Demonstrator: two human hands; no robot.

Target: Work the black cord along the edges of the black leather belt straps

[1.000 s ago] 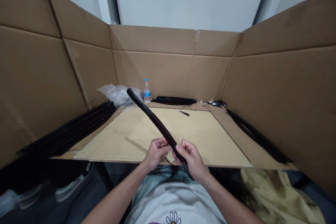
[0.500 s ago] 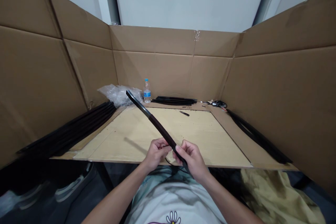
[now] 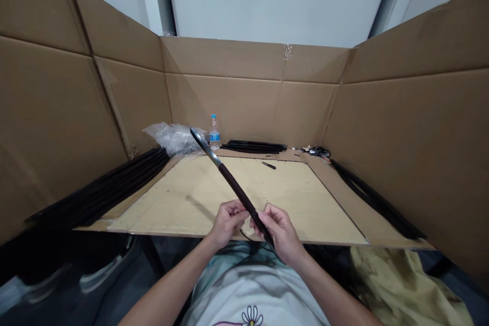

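Note:
A long, slightly curved dark rod (image 3: pixel 234 184) slants up and to the left over the table's front edge. Its far part is glossy black, and the rest has a dark brown wrapped look. My right hand (image 3: pixel 281 229) is closed around the lower part, thumb on top. Close beside it, my left hand (image 3: pixel 229 221) pinches at the rod's left side, seemingly on a thin black cord (image 3: pixel 246 237) that hangs in a loop below. The fingertips partly hide where cord and rod meet.
Black rods lie in bundles at the left (image 3: pixel 126 183), back (image 3: pixel 254 146) and right (image 3: pixel 374 198). A water bottle (image 3: pixel 214 135), plastic bag (image 3: pixel 171 137), small knife (image 3: pixel 268 165) and tangled cords (image 3: pixel 319 151) sit toward the back. Cardboard walls (image 3: pixel 244 97) enclose the table.
The rod has turned a little about its length and its far tip has shifted slightly right and up. Both hands stay in nearly the same place.

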